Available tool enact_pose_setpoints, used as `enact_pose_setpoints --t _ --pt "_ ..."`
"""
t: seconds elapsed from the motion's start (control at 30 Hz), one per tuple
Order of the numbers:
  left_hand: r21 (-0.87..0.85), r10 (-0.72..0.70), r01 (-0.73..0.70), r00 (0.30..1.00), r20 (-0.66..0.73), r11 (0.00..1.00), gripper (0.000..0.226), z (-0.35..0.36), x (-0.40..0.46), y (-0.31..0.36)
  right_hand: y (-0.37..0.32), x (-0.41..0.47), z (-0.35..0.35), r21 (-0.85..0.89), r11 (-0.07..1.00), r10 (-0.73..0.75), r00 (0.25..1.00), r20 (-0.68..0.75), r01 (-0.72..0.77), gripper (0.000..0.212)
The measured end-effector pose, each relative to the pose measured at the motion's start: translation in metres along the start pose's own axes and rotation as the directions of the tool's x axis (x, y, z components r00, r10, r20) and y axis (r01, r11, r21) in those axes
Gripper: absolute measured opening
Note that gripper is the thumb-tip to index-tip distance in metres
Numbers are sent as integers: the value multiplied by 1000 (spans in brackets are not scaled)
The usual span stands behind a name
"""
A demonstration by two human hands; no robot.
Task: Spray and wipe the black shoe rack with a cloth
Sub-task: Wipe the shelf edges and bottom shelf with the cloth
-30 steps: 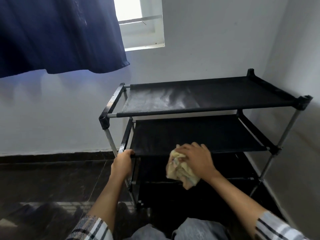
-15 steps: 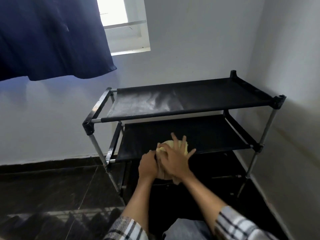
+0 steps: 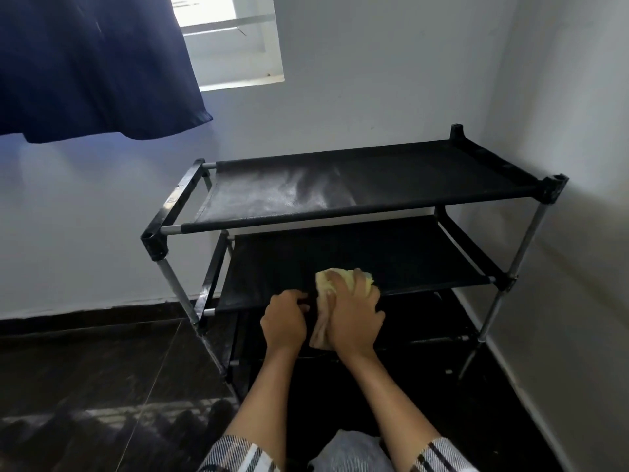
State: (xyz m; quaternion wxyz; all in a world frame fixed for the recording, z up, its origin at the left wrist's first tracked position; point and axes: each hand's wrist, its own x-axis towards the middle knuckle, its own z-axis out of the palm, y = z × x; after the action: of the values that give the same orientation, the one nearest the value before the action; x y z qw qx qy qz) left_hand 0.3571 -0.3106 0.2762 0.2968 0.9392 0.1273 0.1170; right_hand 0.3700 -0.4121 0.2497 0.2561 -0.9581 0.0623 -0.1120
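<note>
1. We see the black shoe rack [image 3: 357,199] standing in the corner against the white walls, its top shelf showing a pale damp-looking patch.
2. A dark blue curtain [image 3: 95,66] hangs at upper left beside the window [image 3: 235,42].
3. Our right hand [image 3: 354,318] curls around the yellow cloth [image 3: 328,284] on the middle shelf's front edge; half a second ago its fingers were spread flat over it.
4. Our left hand [image 3: 284,323] has shifted slightly and now grips that front edge just beside the cloth.
</note>
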Motion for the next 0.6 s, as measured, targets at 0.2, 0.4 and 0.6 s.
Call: enact_pose_setpoints --t 0.2,0.4,0.6 --pt "-59 -21 26 997 81 998 28 -4 4 -4 27 9 -19 143 950 284 958 -29 -278 50" --pt "-83 -10 16 998 70 996 24 -4 4 -4 -11 3 -16 160 976 134 987 90 -147 50" --pt "-104 -10 14 999 44 994 22 -6 2 -4 -10 -10 -12 134 990 -73 987 142 54 41"
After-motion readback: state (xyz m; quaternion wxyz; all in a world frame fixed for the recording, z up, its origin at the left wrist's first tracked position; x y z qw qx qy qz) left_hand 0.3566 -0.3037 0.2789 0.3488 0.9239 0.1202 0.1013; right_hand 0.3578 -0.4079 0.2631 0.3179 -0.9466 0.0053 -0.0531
